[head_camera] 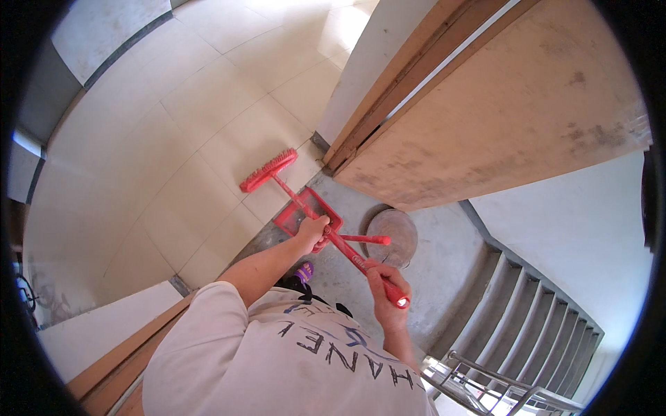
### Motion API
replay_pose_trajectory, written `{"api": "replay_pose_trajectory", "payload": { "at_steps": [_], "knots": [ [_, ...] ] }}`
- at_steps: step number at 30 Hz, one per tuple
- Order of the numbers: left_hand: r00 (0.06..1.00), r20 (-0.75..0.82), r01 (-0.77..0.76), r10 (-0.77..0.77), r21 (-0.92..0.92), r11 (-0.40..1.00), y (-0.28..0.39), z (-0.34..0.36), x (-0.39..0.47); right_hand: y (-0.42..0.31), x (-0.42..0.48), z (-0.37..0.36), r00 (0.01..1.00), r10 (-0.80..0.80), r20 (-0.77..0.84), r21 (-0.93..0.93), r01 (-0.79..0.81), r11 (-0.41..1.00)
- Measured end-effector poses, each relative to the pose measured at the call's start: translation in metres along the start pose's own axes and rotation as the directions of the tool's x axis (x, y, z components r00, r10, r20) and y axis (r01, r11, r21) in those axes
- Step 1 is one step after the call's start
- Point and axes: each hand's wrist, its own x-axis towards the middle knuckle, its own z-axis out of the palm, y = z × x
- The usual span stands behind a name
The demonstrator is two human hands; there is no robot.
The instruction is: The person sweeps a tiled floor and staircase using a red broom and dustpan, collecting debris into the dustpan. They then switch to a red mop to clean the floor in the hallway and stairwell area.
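Note:
A red long-handled broom slants across the view, its bristled head over the cream tiles. My right hand is wrapped around the handle near its top end. Further down, my left hand grips the same handle. Beneath the left hand a red dustpan sits on the grey concrete, along the edge of the tiles. Some small bits show in its pan. Its red handle sticks out to the right, passing behind the broom handle. Whether my left hand also touches the dustpan, I cannot tell.
A brown door stands at the upper right, beside its wooden frame. Near its lower edge is a round brownish object. Concrete stairs and a metal railing are at lower right. My foot wears a purple sandal.

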Motion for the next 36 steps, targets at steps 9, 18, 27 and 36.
{"api": "replay_pose_trajectory", "payload": {
  "at_steps": [9,18,27,36],
  "knots": [
    [0.991,0.039,0.130,-0.131,0.027,0.991,-0.017,0.065,-0.075,-0.052,-0.032,-0.044,0.980,-0.059,-0.192,-0.026,0.055,0.998],
    [0.988,-0.095,-0.115,0.125,0.105,0.988,0.010,0.023,0.044,0.019,0.011,0.001,0.988,-0.157,-0.002,0.067,0.156,0.985],
    [0.995,0.004,-0.093,0.102,0.449,0.888,0.001,0.002,0.028,0.028,-0.015,0.026,0.991,-0.126,-0.054,-0.137,0.118,0.983],
    [0.997,0.036,0.053,-0.062,0.225,0.973,-0.010,0.032,-0.061,-0.044,-0.040,-0.015,0.977,-0.204,-0.066,-0.067,0.200,0.978]
  ]
}}
